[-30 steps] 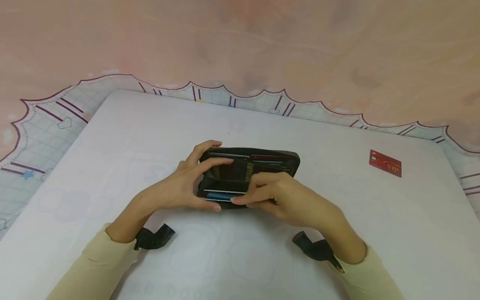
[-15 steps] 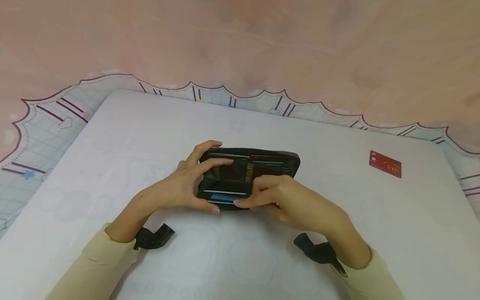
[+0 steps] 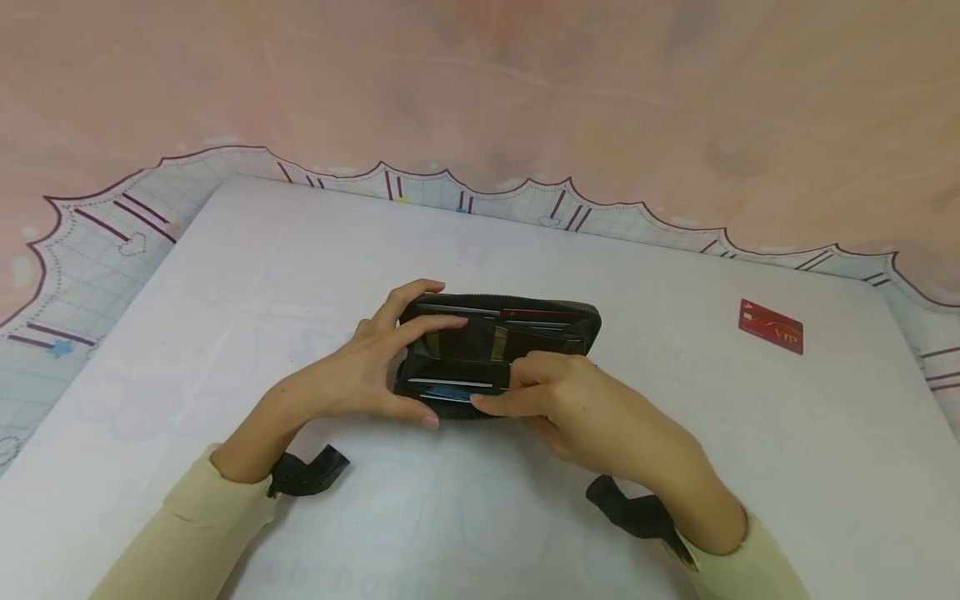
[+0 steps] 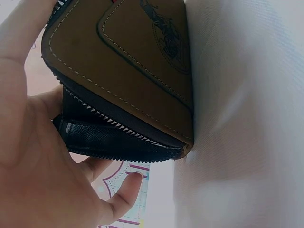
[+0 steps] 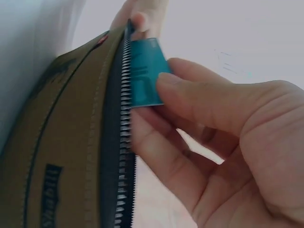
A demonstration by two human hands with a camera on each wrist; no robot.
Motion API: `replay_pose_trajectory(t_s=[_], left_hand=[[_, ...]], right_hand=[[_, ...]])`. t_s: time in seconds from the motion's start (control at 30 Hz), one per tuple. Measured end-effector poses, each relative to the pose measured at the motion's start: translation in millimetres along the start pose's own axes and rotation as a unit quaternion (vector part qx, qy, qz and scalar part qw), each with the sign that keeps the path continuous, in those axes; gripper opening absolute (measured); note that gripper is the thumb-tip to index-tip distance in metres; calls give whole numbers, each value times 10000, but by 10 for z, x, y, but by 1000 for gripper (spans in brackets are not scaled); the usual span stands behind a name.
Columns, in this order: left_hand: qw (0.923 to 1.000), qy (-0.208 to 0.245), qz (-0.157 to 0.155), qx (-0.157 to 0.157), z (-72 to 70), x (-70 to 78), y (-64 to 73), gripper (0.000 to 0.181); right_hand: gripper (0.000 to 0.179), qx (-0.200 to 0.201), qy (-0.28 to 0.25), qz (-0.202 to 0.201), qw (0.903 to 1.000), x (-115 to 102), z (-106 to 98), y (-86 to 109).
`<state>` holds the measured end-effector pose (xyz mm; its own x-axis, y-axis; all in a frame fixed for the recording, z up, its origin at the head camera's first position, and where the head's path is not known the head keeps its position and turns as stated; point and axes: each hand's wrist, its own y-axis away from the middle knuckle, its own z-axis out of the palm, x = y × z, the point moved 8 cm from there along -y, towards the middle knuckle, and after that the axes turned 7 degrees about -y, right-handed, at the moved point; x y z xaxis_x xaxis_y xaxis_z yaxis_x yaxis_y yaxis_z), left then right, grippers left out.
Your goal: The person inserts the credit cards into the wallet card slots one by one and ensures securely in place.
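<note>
A brown zip-around wallet [image 4: 118, 61] stands unzipped on the white table, its dark inside facing up in the head view. My left hand [image 3: 360, 367] grips its left end, the thumb on the near side and fingers reaching over the far side. With thumb and fingers, my right hand [image 3: 577, 408] pinches a blue-green card [image 5: 145, 73] that sticks partly out of the near part of the wallet. The card's lower part is hidden inside. Other card edges, one a red card [image 3: 536, 316], show in the far slots.
A red VIP card [image 3: 771, 327] lies flat on the table [image 3: 675, 417] to the right of the wallet. A patterned cloth border [image 3: 420, 185] runs along the table's far edge. Black wrist mounts [image 3: 311, 472] hang at both cuffs.
The right hand and the blue-green card have shifted slightly to the right along the near part of the wallet. The left hand and wallet have hardly moved.
</note>
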<state>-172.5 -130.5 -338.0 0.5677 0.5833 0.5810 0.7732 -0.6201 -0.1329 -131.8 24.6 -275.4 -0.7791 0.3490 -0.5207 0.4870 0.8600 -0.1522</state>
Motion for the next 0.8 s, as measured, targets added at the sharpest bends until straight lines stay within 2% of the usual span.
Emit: replay_pose_trajectory(t_s=[0.23, 0.4, 0.63, 0.8], left_hand=[[9999, 46, -75, -48, 19, -20, 16, 95], [9999, 62, -59, -55, 22, -17, 22, 94], [9999, 71, -61, -78, 9, -24, 4, 93], [9999, 93, -48, -64, -9, -22, -16, 93]], right_hand=[[40, 451, 479, -53, 9978, 33, -40, -35], [39, 593, 567, -37, 9966, 62, -75, -24], [39, 514, 221, -214, 9982, 71, -137, 16], [39, 604, -69, -244, 9979, 58, -189, 13]])
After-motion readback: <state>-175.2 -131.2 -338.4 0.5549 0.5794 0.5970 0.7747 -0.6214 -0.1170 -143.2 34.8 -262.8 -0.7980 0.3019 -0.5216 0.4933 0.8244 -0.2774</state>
